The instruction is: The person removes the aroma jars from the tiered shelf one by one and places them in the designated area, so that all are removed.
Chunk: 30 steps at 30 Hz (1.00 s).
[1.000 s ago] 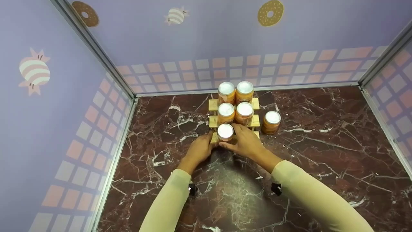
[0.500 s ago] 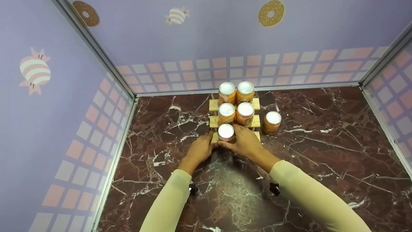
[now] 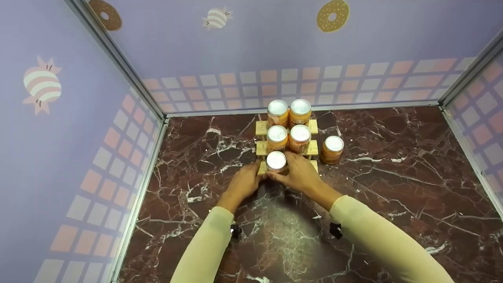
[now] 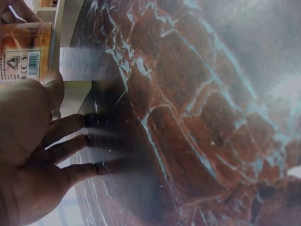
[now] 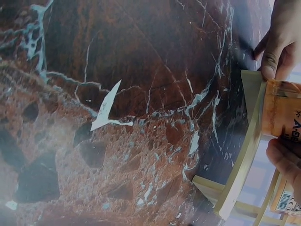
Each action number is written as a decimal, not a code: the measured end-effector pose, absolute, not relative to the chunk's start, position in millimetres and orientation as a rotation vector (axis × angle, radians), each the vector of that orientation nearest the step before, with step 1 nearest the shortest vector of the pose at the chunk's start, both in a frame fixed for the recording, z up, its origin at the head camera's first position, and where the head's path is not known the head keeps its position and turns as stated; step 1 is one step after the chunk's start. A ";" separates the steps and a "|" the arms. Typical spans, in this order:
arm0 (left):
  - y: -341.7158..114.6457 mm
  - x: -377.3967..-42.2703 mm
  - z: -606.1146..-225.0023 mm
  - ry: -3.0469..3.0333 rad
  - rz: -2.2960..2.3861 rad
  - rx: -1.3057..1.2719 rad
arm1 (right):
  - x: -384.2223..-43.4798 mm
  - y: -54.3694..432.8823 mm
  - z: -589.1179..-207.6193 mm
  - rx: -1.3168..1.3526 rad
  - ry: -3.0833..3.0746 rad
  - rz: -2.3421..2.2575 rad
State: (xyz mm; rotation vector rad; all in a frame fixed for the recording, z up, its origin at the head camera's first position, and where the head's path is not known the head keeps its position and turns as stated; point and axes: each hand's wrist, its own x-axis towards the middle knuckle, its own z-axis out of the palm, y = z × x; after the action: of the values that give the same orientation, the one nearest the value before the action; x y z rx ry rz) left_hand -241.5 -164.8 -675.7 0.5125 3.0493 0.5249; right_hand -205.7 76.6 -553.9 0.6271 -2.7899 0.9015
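An orange can (image 3: 276, 160) with a pale metal lid stands upright on the lowest step of a stepped wooden rack (image 3: 313, 164). My right hand (image 3: 300, 173) grips this can from the right, thumb across its front and fingers partly hidden behind it. At the left end of the same step is my left hand (image 3: 243, 184); in the left wrist view, the thumb (image 4: 55, 89) lies near the can's base while the other fingers extend fairly straight beside the rack. Whether they press the rack is unclear. In the right wrist view, the gripped can (image 5: 282, 108) shows its orange label.
Two similar cans (image 3: 299, 138) fill the middle step, and two more (image 3: 300, 112) sit on the top step. Another can (image 3: 332, 150) stands on the marble-patterned table (image 3: 393, 188), right of the rack. A purple back wall (image 3: 235, 47) rises behind; side walls flank the table.
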 end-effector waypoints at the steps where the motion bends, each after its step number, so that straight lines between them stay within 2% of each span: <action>1: -165.1 -241.0 -675.3 3.050 0.523 0.512 | -205.5 76.9 -554.1 0.631 -2.789 0.903; 30: -163.9 -241.1 -675.1 3.067 0.549 0.527 | -199.1 106.4 -553.7 0.689 -2.696 0.867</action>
State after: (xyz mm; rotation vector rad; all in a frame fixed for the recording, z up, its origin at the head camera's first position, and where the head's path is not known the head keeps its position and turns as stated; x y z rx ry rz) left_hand -241.1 -163.9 -675.1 0.5274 3.0671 0.5487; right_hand -199.1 106.4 -553.7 0.6890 -2.6956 0.8665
